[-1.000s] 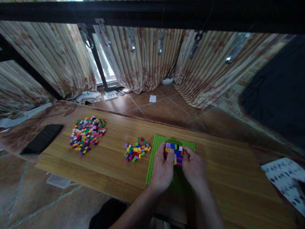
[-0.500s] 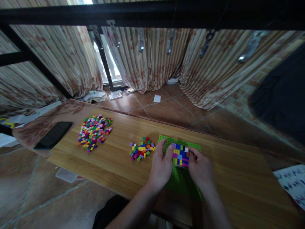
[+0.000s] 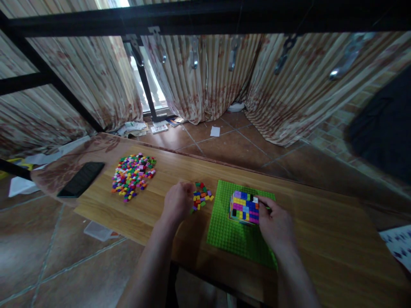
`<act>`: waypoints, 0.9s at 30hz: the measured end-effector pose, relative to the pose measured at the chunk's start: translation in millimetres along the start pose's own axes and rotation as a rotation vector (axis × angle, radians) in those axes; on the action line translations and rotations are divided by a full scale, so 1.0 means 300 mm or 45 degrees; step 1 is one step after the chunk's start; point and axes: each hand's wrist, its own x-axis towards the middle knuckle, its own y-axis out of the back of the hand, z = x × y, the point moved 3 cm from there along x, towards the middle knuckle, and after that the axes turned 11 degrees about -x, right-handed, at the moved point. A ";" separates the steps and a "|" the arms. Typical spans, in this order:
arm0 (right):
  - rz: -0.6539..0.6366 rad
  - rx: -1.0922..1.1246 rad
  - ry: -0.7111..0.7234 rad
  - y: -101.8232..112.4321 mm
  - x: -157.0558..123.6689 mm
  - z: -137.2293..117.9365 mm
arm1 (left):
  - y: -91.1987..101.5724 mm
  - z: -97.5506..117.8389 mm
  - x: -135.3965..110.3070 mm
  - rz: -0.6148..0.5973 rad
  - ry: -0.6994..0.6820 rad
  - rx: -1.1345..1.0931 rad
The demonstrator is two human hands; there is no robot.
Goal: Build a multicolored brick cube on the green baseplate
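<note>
A multicoloured block of toy bricks stands on a green studded baseplate. My right hand grips the block's right side, thumb and forefinger at its edge. To the left of the plate, my left hand is over the near side of a small pile of loose bricks, covering part of it. Its fingers are curled together, and whatever they hold is hidden.
A larger heap of loose bricks lies on the left part of the wooden table. Beyond its left end rests a dark tablet-like object. A black metal bar with hooks runs across above, and a printed sheet is at far right.
My left hand has let go of the brick block and moved left to the small pile, its fingers now closed. My right hand stays at the block. The view has shifted slightly.
</note>
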 end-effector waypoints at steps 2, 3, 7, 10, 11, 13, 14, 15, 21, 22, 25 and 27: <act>-0.002 0.001 0.004 0.000 0.000 0.001 | -0.009 -0.004 0.001 -0.004 -0.005 0.037; -0.009 0.001 0.002 0.000 0.000 0.001 | -0.012 -0.004 0.001 -0.003 -0.008 0.053; -0.021 -0.008 -0.023 0.003 -0.001 -0.002 | -0.016 0.003 -0.001 -0.013 -0.037 0.079; -0.004 -0.014 -0.021 0.006 -0.001 -0.005 | -0.022 0.011 -0.003 -0.024 -0.058 0.064; 0.000 -0.011 -0.020 0.007 -0.001 -0.005 | -0.024 0.011 -0.003 -0.020 -0.058 0.060; 0.002 -0.002 -0.020 0.006 -0.001 -0.003 | -0.029 0.009 -0.002 -0.008 -0.048 0.044; -0.001 0.001 -0.018 0.005 0.000 -0.001 | -0.030 0.007 -0.001 -0.005 -0.044 0.032; -0.001 0.002 -0.016 0.004 0.000 0.000 | -0.031 0.004 0.000 -0.006 -0.043 0.019; 0.019 0.005 0.008 0.007 -0.003 0.000 | -0.017 0.019 -0.008 0.010 -0.141 -0.118; 0.016 0.006 0.008 0.008 -0.004 -0.002 | -0.016 0.027 -0.011 0.005 -0.171 -0.150; -0.006 0.008 -0.008 0.011 -0.005 -0.005 | -0.028 0.055 -0.024 -0.044 -0.286 -0.201; -0.019 0.001 -0.011 0.012 -0.005 -0.007 | -0.042 0.075 -0.034 -0.073 -0.350 -0.193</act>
